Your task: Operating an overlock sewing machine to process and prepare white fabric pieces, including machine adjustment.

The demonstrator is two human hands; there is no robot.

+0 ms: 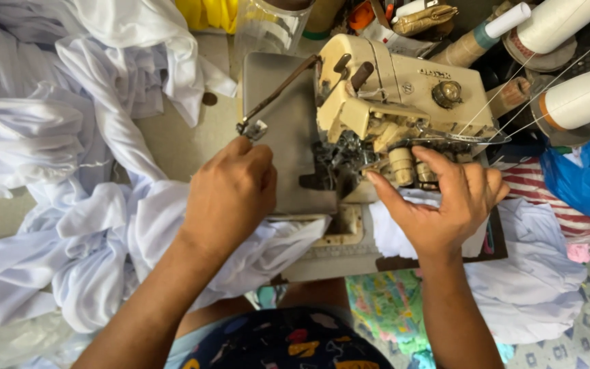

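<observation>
cream-enamelled overlock sewing machine [390,89] at centre of the table [179,143], seen from above. left hand [230,195] lies loosely curled, knuckles up, at the near edge of the grey machine bed [288,130], pressing white fabric [97,239] that spills off to the left in a crumpled heap; it pins the cloth rather than clenching it. right hand [448,201] is open, fingers [387,191] spread and touching the machine's front, just beside the needle and looper area [346,160]; it grips nothing visible. likely hazards, as a judgement: fingertips this near the stitching parts could be nicked if the machine starts, and the loose heap could drag or bunch the cloth. fabric appears thin, plain white, softly creased, with more of it under the right wrist. thread cones [582,99] stand at upper right, their threads running to the machine.
</observation>
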